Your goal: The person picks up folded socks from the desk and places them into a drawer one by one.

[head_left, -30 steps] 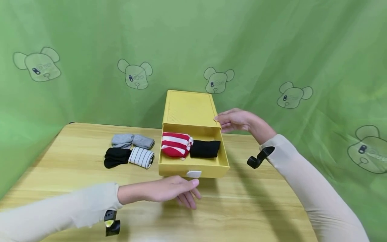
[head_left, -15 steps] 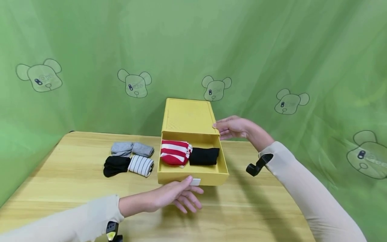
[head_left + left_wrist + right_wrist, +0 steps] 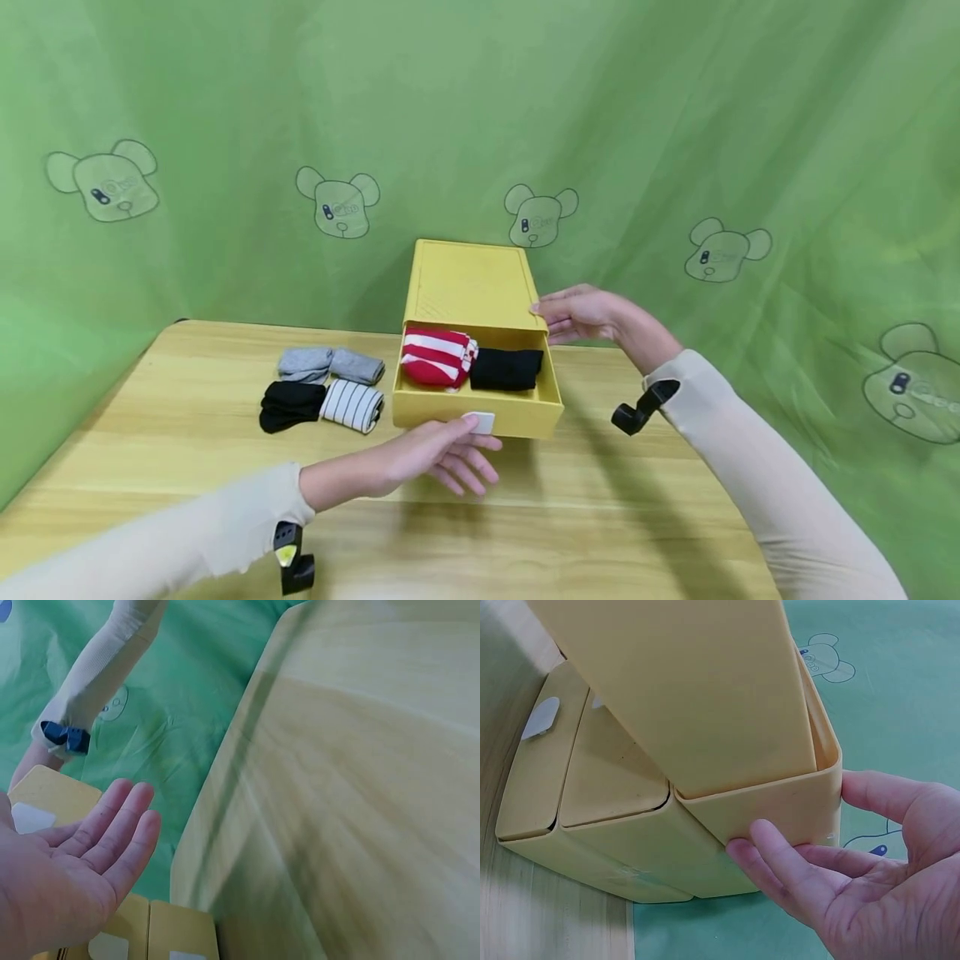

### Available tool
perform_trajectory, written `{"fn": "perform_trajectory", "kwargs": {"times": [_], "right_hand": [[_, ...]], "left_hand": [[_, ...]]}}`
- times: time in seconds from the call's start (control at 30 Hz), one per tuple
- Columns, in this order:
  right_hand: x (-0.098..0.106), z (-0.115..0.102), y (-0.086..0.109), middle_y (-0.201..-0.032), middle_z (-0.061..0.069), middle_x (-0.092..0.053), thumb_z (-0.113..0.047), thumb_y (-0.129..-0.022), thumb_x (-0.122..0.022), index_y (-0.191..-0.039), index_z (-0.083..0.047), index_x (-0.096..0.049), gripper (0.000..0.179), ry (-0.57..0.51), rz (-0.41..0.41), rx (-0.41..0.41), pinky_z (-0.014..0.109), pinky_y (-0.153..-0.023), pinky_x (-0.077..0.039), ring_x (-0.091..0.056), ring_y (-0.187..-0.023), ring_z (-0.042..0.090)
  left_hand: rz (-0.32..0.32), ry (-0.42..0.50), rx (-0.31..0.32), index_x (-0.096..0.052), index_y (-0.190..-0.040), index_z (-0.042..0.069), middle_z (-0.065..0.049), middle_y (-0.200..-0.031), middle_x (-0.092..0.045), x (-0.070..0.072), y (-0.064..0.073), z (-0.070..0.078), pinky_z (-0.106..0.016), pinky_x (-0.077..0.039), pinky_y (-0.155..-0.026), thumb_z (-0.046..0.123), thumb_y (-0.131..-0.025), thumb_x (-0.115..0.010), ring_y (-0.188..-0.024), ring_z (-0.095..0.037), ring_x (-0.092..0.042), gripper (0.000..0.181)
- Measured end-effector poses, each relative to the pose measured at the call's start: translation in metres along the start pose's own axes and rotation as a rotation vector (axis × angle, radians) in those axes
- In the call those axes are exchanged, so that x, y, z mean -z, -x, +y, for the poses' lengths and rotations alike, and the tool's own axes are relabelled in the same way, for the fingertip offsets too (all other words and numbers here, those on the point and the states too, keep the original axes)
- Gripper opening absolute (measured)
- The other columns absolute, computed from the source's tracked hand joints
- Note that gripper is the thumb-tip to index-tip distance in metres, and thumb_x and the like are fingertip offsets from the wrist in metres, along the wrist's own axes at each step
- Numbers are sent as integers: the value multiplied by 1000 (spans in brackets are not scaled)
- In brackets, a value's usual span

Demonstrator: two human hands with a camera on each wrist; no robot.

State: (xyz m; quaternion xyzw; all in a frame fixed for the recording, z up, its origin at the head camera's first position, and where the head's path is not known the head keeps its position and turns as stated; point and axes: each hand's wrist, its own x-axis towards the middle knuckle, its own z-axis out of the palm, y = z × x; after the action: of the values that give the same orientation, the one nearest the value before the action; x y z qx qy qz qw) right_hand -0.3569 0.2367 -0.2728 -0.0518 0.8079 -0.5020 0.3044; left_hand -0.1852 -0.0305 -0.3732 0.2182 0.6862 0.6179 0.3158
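A green curtain [image 3: 450, 100] printed with round-eared animal heads [image 3: 341, 210] hangs behind a light wood-grain table [image 3: 600, 533].

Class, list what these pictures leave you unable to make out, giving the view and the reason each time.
- Head view: the back of the open drawer, hidden under the cabinet top.
- Right wrist view: the red-striped bundle and black bundle, hidden by the drawer's outer wall.
- Left wrist view: the left hand's thumb tip, cut off by the left edge.
- Head view: lettering on the bear prints, too small and blurred.
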Motion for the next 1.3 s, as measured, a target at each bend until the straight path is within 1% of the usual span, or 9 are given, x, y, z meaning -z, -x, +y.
{"fn": "perform_trajectory", "kwargs": {"times": [0.13, 0.27, 0.37, 0.53, 0.6, 0.83, 1.03, 1.2, 1.3], "right_hand": [[1, 0, 1, -117, 12, -58, -21, -105, -55, -158, 7, -19, 70, 3, 1, -2, 39, -107, -53, -65, -98, 15], [1, 0, 0, -133, 20, -51, -22, -106, -55, -159, 7, -18, 71, 2, -3, -6, 40, -108, -52, -64, -102, 17], [1, -1, 0, -143, 26, -45, -22, -106, -54, -159, 7, -18, 70, 3, 0, -4, 42, -111, -50, -63, -108, 19], [1, -2, 1, -116, 11, -63, -21, -106, -54, -158, 8, -18, 69, -11, 0, 3, 37, -104, -55, -66, -99, 15], [2, -1, 0, -105, 4, -65, -21, -106, -54, -158, 8, -18, 70, -15, -3, 7, 35, -101, -57, -68, -95, 13], [1, 1, 0, -107, 5, -65, -21, -106, -54, -158, 9, -17, 71, -7, -8, 10, 39, -105, -54, -68, -96, 13], [0, 0, 2, -102, 3, -68, -21, -105, -55, -158, 9, -19, 71, -12, -1, 10, 36, -101, -57, -69, -94, 13], [0, 0, 2, -102, 2, -68, -22, -105, -56, -158, 8, -19, 71, -9, -6, 10, 34, -98, -58, -69, -94, 13], [0, 0, 2, -101, 1, -70, -23, -105, -57, -158, 8, -20, 72, -13, -10, 13, 33, -98, -58, -70, -94, 13]], "left_hand": [[16, -6, 4, -59, -141, 7, -15, -117, -75, 7, -7, 1, -42, -61, -91, 52, -110, -28, -100, -26, -75, 63], [35, 0, 7, -60, -140, 8, -14, -116, -75, 12, -13, 2, -40, -61, -89, 53, -109, -28, -100, -25, -75, 63], [47, 8, -3, -59, -141, 8, -14, -116, -75, 15, -17, 3, -43, -61, -91, 54, -109, -27, -99, -25, -75, 64], [59, 19, -11, -58, -142, 7, -15, -117, -74, 20, -24, 4, -46, -60, -93, 55, -109, -25, -98, -24, -75, 67], [66, 30, -7, -57, -142, 6, -16, -118, -74, 22, -28, 4, -46, -59, -94, 55, -109, -25, -98, -24, -75, 67], [80, 63, 10, -53, -145, 6, -17, -121, -73, 27, -35, 5, -42, -59, -93, 57, -109, -24, -97, -20, -74, 69], [118, 74, 14, -51, -147, 5, -17, -121, -73, 33, -45, 9, -44, -59, -95, 57, -109, -23, -97, -20, -74, 70], [150, 71, 28, -52, -147, 7, -16, -122, -72, 40, -52, 12, -37, -61, -89, 56, -109, -23, -99, -21, -74, 69], [161, 67, 29, -53, -146, 7, -16, -122, -72, 43, -55, 13, -36, -61, -89, 56, -109, -24, -99, -21, -74, 68]]}}
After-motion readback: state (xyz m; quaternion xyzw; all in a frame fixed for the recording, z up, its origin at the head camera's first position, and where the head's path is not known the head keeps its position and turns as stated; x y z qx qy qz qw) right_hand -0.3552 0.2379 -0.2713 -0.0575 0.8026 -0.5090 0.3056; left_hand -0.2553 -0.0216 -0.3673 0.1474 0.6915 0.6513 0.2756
